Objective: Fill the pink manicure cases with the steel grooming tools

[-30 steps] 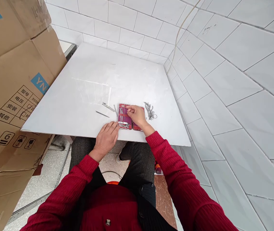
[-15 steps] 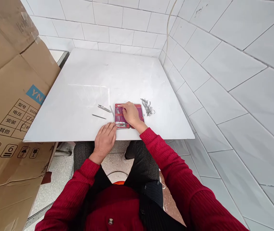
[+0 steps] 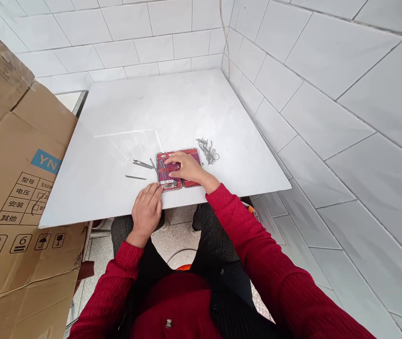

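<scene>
An open manicure case (image 3: 191, 154), red-edged with a purple lining, lies near the table's front edge. Slim metal tools (image 3: 163, 170) sit under a red elastic strap in its left half, and nail clippers (image 3: 167, 183) lie at the bottom of that half. My right hand (image 3: 188, 168) is over the middle of the case, thumb and fingers apart beside the strap, with no tool visible between them. My left hand (image 3: 147, 207) lies flat over the table edge, its fingertips against the case's lower left corner. Whether it presses the case is hard to see.
Loose metal tools (image 3: 142, 164) and a thin rod (image 3: 135, 177) lie left of the case. A pile of metal clippers and scissors (image 3: 208, 151) lies to its right. A large cardboard box (image 3: 20, 155) stands left of the white table (image 3: 176, 103); tiled walls border the back and right.
My right hand has drawn back slightly and its thumb and fingers have spread, showing more of the strap. My left hand stays at the case corner. The camera view has shifted.
</scene>
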